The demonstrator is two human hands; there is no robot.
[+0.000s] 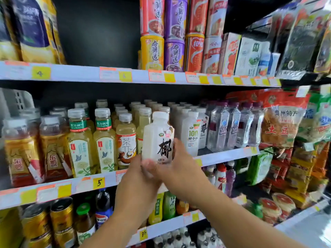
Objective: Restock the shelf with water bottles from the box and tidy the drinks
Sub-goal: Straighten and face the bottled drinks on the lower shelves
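White bottle [158,138], white cap, large black character on the label: held upright in front of the middle shelf [227,155], its base level with the shelf edge. Left hand [141,178]: closed around the bottle's lower left side and base, thumb laid across the front. Right hand [179,169]: wrapped around the lower right side, fingers pressed to the label; the two hands meet under the bottle. Directly behind and right of it, similar white bottles [192,133] are stood in rows on the same shelf. Further right, clear water bottles [225,129] with purple caps are lined up upright. To the left, pale yellow tea bottles [103,140] and amber bottles [53,149] are ranged. Upper shelf: stacked cans [174,33] and cartons [250,56]. Lower shelf: gold cans [61,213] and mixed drinks. Snack bags [281,120] are hung at far right.
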